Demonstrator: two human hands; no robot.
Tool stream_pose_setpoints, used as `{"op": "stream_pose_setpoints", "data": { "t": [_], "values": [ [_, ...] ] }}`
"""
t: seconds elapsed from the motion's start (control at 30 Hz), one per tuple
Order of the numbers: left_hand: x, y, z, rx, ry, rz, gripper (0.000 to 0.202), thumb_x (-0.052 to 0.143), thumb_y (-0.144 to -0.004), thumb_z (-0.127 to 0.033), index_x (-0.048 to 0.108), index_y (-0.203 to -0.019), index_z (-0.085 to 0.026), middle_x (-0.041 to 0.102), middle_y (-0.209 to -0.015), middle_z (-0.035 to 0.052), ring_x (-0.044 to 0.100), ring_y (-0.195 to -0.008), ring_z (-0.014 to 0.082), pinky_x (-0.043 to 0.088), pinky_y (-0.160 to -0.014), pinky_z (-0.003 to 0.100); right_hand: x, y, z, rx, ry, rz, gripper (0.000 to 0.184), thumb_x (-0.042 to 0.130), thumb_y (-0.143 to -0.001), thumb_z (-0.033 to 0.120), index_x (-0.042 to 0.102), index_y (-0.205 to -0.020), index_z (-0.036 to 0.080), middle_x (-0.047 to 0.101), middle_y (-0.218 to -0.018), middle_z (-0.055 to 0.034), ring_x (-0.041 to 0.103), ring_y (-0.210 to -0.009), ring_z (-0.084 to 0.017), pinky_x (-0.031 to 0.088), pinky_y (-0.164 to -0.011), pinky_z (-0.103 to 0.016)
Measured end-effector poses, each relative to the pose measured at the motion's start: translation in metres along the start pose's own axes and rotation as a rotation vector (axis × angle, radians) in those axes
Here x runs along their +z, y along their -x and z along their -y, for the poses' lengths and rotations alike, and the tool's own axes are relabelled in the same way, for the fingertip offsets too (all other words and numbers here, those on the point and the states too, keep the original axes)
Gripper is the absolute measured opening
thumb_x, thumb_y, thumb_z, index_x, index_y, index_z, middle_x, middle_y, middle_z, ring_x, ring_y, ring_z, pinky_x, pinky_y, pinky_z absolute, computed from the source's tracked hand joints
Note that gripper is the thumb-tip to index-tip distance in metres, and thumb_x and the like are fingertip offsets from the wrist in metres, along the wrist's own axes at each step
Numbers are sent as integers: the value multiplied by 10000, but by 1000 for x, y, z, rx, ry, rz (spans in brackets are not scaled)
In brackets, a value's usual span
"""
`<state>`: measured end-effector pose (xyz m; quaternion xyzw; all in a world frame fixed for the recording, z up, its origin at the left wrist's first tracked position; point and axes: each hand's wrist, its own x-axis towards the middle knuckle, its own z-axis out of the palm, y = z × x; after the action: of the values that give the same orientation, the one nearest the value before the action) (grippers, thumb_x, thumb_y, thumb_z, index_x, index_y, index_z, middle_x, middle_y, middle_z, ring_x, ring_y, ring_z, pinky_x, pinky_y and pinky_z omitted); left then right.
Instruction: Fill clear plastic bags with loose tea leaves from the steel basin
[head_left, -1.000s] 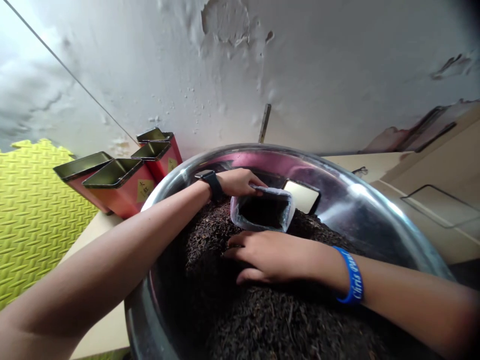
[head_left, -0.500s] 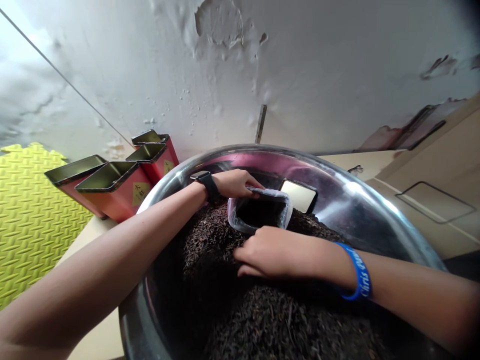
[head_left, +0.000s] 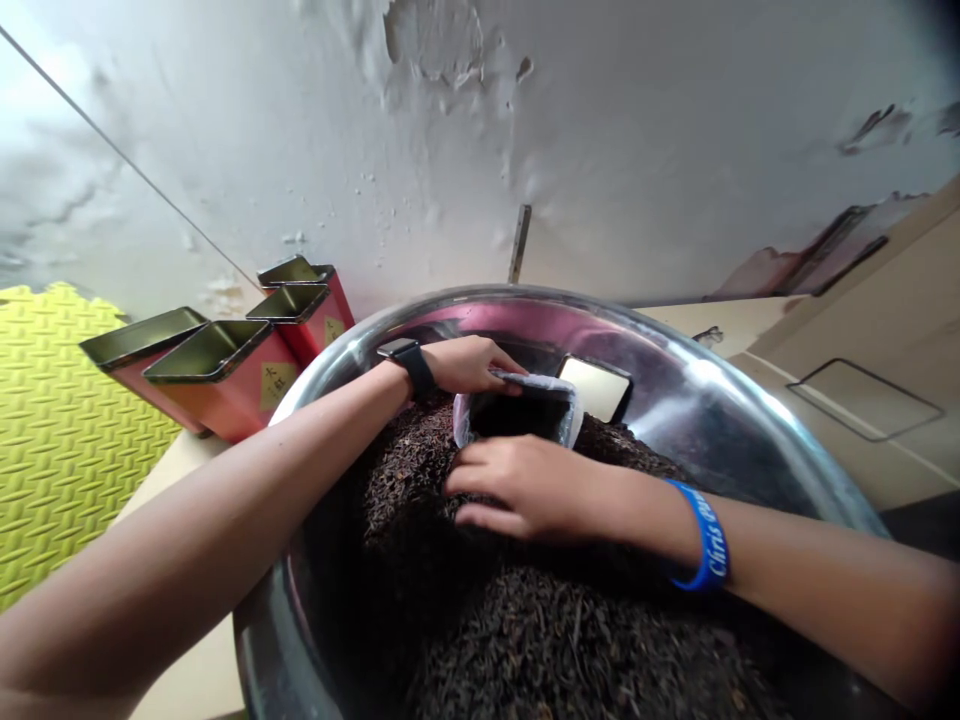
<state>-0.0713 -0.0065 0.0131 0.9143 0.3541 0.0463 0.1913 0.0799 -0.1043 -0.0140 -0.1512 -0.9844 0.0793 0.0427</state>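
A wide shiny metal basin (head_left: 750, 410) holds a heap of dark, twisted dry tea leaves (head_left: 555, 640). On the heap rests a rectangular tin lined with a clear plastic bag (head_left: 576, 410), its mouth facing up and dark inside. My left hand (head_left: 469, 365), with a black watch on the wrist, grips the far left rim of this lined tin, thumb and fingers closed on the liner. My right hand (head_left: 532, 490), wearing a blue wristband, is just in front of the tin's near side, above the leaves. Its thumb and fingers are apart, and nothing shows in them.
Several open red tins (head_left: 240, 385) stand left of the basin. A pale rectangular lid with a dark rim (head_left: 596, 388) leans inside the basin behind the lined tin. Yellow textured foam mat (head_left: 75, 440) lies at the left. A peeling wall (head_left: 637, 150) rises behind.
My right hand has shifted slightly left and up, closer over the tin's near rim, and its fingers have spread. My left hand keeps its grip on the tin.
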Motion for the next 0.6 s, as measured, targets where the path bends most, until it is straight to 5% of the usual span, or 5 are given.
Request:
{"op": "stream_pose_setpoints", "data": {
  "t": [0.1, 0.2, 0.6],
  "values": [
    [0, 0, 1, -14, -6, -1, 389, 538, -803, -458, 584, -1161, -314, 649, -1083, -25, 586, -889, 129, 399, -770, 195, 10, 2, 8, -52, -106, 129, 579, 407, -840, 570, 501, -1223, 147, 532, -1193, -142, 519, -1037, -235, 415, -827, -323],
    [0, 0, 2, -13, -8, 3, 391, 537, -803, -458, 580, -1165, -319, 649, -1082, -27, 590, -881, 129, 397, -753, 193, 13, 4, 7, 9, -149, 214, 701, 398, -791, 654, 491, -1233, 118, 551, -1166, -165, 546, -1004, -261, 432, -801, -346],
    [0, 0, 3, -20, -27, 14, 401, 553, -789, -444, 577, -1169, -320, 645, -1092, -19, 576, -889, 138, 388, -777, 203, 2, 4, 18, 67, -47, 392, 489, 402, -851, 556, 641, -943, 139, 679, -751, -95, 619, -645, -203, 372, -527, -279]
  ]
}}
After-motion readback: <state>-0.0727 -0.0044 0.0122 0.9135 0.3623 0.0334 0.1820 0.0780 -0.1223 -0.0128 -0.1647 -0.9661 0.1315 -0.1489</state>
